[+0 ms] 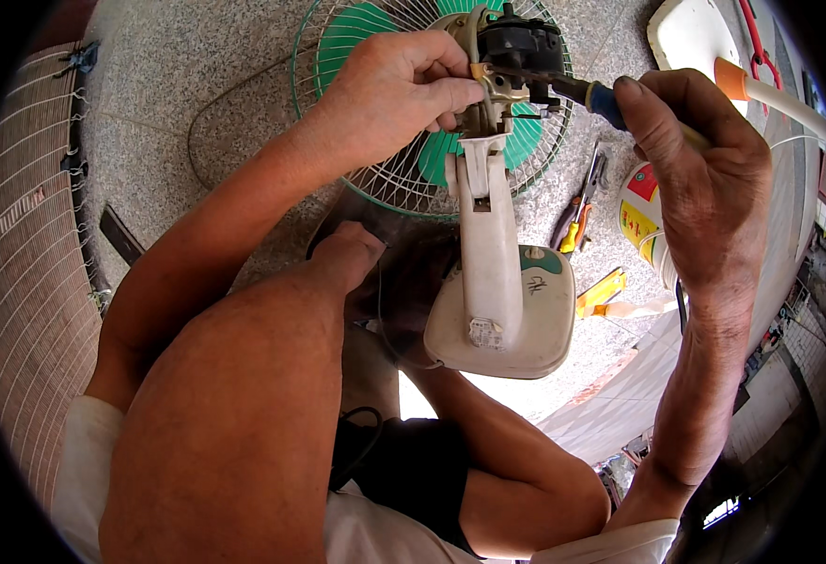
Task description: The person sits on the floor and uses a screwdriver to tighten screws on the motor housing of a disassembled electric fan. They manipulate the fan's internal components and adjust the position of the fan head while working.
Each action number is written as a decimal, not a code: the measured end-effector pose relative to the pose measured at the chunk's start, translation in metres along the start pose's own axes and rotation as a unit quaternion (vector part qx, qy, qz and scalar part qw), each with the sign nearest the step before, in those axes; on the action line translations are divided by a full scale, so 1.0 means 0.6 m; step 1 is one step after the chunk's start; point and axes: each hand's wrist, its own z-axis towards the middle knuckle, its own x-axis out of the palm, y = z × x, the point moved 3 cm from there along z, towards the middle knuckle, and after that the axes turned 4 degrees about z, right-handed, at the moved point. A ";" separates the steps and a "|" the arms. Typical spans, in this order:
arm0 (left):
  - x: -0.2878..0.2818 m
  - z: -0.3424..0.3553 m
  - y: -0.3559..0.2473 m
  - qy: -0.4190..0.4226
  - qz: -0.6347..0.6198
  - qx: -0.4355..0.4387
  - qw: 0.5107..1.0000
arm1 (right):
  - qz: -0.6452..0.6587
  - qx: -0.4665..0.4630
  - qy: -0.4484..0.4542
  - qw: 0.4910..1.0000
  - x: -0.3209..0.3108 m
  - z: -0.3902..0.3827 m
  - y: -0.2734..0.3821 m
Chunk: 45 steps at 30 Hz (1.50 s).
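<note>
A standing electric fan has its green blades and wire guard [375, 188] at the top of view, with its motor exposed. My left hand [399, 85] is closed in a pinch at the motor's side, on a grey cable [474, 38] by a small tan band. My right hand [704, 169] grips pliers [605, 103] with blue and yellowish handles; their dark narrow jaws reach the metal bracket beneath the black motor part [516, 42]. The tips' exact contact is too small to tell. Below stands the fan's cream neck [491, 226] on its base [544, 324].
Hand tools [577, 202] lie on the speckled floor right of the fan, near a yellow-handled tool [605, 291] and a yellow-and-red tub [640, 202]. A white seat-like object [690, 42] is at upper right. My bare foot [352, 249] rests beside the base. A woven mat [23, 254] edges the left.
</note>
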 end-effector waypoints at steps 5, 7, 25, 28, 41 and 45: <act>-0.001 0.000 0.000 -0.002 0.002 0.003 1.000 | -0.008 -0.007 0.017 1.000 0.002 0.000 0.007; -0.001 -0.001 -0.001 -0.005 0.011 0.009 1.000 | -0.008 -0.020 0.028 0.999 0.005 -0.003 0.014; 0.000 0.002 0.000 -0.003 -0.001 -0.001 1.000 | 0.001 -0.068 0.008 0.998 0.014 -0.012 0.017; 0.000 0.001 0.000 -0.003 0.006 0.005 1.000 | 0.014 -0.061 0.006 0.998 0.014 -0.013 0.014; 0.002 0.001 -0.002 -0.005 0.004 0.010 1.000 | 0.004 -0.065 0.011 0.998 0.013 -0.015 0.016; 0.000 -0.001 -0.003 -0.005 0.006 0.000 1.000 | -0.082 -0.156 0.031 0.984 0.014 -0.009 0.024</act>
